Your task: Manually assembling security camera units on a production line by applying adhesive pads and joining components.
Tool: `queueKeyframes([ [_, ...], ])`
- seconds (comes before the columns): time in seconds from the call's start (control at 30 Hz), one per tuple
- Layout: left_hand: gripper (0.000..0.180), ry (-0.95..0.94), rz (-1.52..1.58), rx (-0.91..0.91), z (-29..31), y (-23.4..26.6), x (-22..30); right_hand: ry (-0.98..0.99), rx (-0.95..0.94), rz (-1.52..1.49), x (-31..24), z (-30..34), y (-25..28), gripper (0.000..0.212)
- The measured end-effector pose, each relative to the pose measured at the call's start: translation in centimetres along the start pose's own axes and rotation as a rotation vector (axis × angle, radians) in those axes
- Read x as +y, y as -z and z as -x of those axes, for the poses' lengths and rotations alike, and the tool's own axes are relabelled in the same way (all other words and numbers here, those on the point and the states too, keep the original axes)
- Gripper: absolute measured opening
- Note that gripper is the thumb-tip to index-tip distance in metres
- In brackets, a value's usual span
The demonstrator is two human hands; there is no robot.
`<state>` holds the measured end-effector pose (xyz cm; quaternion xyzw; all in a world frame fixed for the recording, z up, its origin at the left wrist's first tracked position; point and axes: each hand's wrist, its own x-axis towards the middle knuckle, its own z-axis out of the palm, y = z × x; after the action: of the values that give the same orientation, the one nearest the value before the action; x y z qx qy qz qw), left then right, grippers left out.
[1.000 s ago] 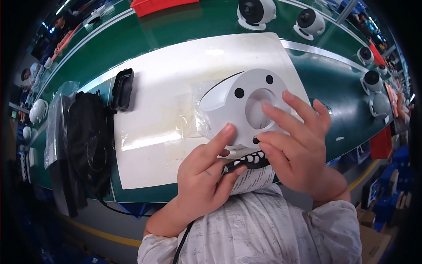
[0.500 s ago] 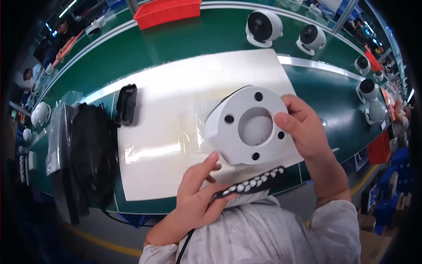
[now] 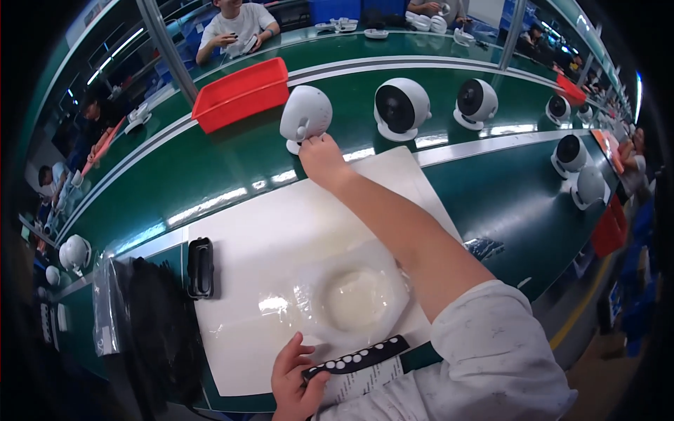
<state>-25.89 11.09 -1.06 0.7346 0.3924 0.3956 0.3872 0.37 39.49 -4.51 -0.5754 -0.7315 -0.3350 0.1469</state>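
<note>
My right hand [image 3: 324, 163] reaches across to the far green surface. Its fingers are closed at the foot of a white round-headed device [image 3: 309, 116], which stands upright on its base. That base is partly hidden behind my hand. Close to my body, my left hand [image 3: 298, 382] holds the left end of a black strip with a row of white dots [image 3: 358, 356] between thumb and fingers. A printed paper sheet [image 3: 365, 382] shows below the strip. On the white mat [image 3: 253, 344] between my arms lies a pale ring-shaped holder [image 3: 400, 298] under clear film.
To the right stand similar devices with black round fronts [image 3: 401, 105]. A red bin [image 3: 242, 91] sits behind on the left. At the mat's left are a black tray [image 3: 201, 268] and a black bag [image 3: 165, 330]. A person [image 3: 239, 31] works across the line.
The device was upside down in my right hand over the mat, showing its base with black pads. Now it is upright on the far surface. My left hand stays by the strip.
</note>
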Motion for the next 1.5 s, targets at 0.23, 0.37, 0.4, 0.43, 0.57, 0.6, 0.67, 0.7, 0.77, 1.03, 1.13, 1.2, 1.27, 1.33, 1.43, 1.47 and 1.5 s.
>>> queueKeyframes([
  [0.23, 0.029, 0.154, 0.052, 0.101, 0.2, -0.9, 0.4, -0.119, -0.071, -0.484, 5.6, 6.9, 3.9, 0.018],
  [0.37, 0.027, 0.149, 0.037, 0.059, 1.0, -0.8, -0.2, -0.704, -0.246, -0.363, 15.6, 12.1, 7.7, 0.014],
  [0.4, 0.030, 0.115, 0.048, -0.014, 1.0, -0.7, -0.5, -0.705, -0.258, -0.270, 18.5, 13.8, 7.2, 0.017],
  [0.43, 0.027, 0.069, -0.010, -0.010, 0.7, -0.9, -0.2, -0.701, -0.274, -0.179, 21.4, 15.5, 5.9, 0.020],
  [0.57, 0.021, 0.044, -0.022, -0.014, 0.3, -1.2, 0.1, -0.830, -0.197, -0.097, 28.4, 17.9, 2.5, 0.034],
  [0.6, 0.021, 0.046, -0.029, -0.005, 0.2, -1.3, 0.0, -0.903, -0.274, -0.074, 29.4, 18.0, 1.9, 0.046],
  [0.67, 0.018, -0.029, -0.123, -0.056, 0.1, -1.1, -0.3, -1.019, -0.393, -0.016, 30.5, 18.1, 0.8, 0.058],
  [0.7, 0.017, 0.011, -0.100, -0.034, 0.3, -1.3, -0.4, -0.990, -0.379, 0.020, 31.2, 18.4, 0.2, 0.056],
  [0.77, 0.017, 0.024, -0.106, -0.031, 0.3, -1.4, -0.3, -0.983, -0.303, 0.051, 32.1, 18.9, -0.5, 0.050],
  [1.03, 0.027, 0.046, -0.067, 0.015, -0.4, -2.5, 0.6, -0.678, 0.178, 0.341, 27.2, 16.8, 11.4, 0.027],
  [1.13, 0.026, 0.099, -0.072, 0.020, -0.7, -2.5, 1.0, -0.790, 0.277, -0.117, 19.1, 12.3, 20.1, 0.031],
  [1.2, 0.027, 0.128, -0.040, 0.036, 0.0, -2.1, 1.0, -0.809, 0.285, -0.837, 13.6, 11.2, 24.5, 0.029],
  [1.27, 0.028, 0.126, -0.009, 0.049, 0.3, -2.2, 0.9, -0.530, 0.257, -1.533, 9.5, 11.7, 25.0, 0.027],
  [1.33, 0.028, 0.123, 0.025, 0.052, 0.3, -2.4, 0.8, -0.376, -0.227, -1.480, 7.3, 10.8, 26.3, 0.032],
  [1.43, 0.027, 0.027, -0.026, 0.035, 0.5, -2.5, 0.5, -0.189, -0.508, -1.533, 3.1, 10.3, 24.2, 0.036],
  [1.47, 0.027, 0.033, -0.014, 0.030, 0.5, -2.5, 0.5, -0.229, -0.645, -1.512, 2.5, 10.1, 24.0, 0.038],
  [1.5, 0.027, 0.041, -0.010, 0.034, 0.5, -2.4, 0.4, -0.192, -0.688, -1.548, 2.9, 9.5, 23.7, 0.034],
])
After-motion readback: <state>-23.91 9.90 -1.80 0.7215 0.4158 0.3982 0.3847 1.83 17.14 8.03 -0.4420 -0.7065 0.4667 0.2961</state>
